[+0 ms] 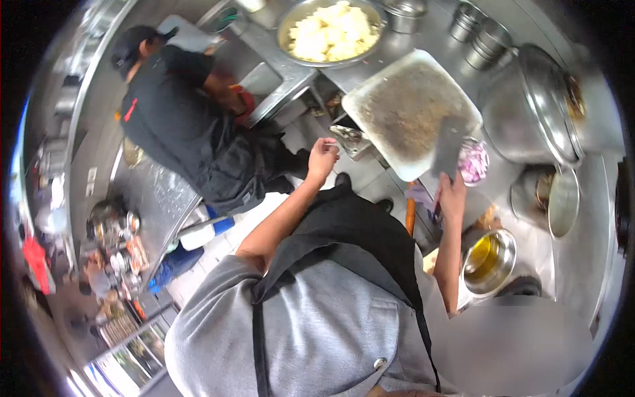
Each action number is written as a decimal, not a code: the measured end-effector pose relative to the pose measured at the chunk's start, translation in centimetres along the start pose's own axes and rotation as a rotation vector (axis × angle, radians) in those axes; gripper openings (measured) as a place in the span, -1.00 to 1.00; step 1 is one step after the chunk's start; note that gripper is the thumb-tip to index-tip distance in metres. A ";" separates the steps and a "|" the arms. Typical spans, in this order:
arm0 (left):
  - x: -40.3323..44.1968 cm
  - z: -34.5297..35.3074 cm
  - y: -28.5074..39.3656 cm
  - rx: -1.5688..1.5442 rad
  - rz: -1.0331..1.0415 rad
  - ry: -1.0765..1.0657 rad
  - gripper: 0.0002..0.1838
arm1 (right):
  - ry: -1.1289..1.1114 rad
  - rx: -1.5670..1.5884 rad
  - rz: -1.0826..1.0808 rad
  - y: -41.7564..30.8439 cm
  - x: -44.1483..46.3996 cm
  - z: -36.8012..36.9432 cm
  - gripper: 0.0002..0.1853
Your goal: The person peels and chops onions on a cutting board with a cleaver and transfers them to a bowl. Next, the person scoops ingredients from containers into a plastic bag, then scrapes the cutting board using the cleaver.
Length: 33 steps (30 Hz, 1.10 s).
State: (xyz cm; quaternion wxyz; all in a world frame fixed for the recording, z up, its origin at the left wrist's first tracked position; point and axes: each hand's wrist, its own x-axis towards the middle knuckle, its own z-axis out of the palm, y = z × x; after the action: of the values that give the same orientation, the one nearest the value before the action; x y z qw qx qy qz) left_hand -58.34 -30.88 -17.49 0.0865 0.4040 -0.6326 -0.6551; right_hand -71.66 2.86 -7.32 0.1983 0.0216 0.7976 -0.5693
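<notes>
My right hand (452,196) is wrapped round the handle of a cleaver (450,145). Its broad, dark blade lies over the right edge of a worn cutting board (410,106), which has a white rim and a brown, stained middle. Chopped red onion (473,163) sits in a bowl just right of the blade. My left hand (323,159) is raised in the air, left of the board and apart from it. Its fingers are curled in towards the thumb; a small pale spot shows at the fingertips, too small to name.
A large bowl (286,40) of pale chunks stands behind the board. Steel cups (486,43), a big pot (522,106) and a pot with yellow liquid (488,258) are on the right. A co-worker in black (192,126) bends over the left counter.
</notes>
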 end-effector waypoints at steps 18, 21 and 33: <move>9.3 11.5 -2.8 -0.558 -0.623 -0.620 -0.21 | 0.260 -0.034 -0.017 -1.5 0.6 2.6 -0.79; 9.6 11.4 -2.7 -0.511 -0.643 -0.630 -0.24 | 0.247 0.056 0.002 -1.8 0.9 2.0 -0.82; 11.4 11.2 -2.2 -0.017 -0.454 -0.324 -0.18 | 0.059 0.646 -0.004 5.3 15.6 7.4 -0.83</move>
State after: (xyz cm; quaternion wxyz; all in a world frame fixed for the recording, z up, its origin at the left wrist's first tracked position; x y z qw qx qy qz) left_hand -72.15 -29.09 -25.72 -0.1616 0.4246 -0.5259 -0.7190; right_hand -82.50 -5.03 -19.41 0.1569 0.0982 0.5810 -0.7926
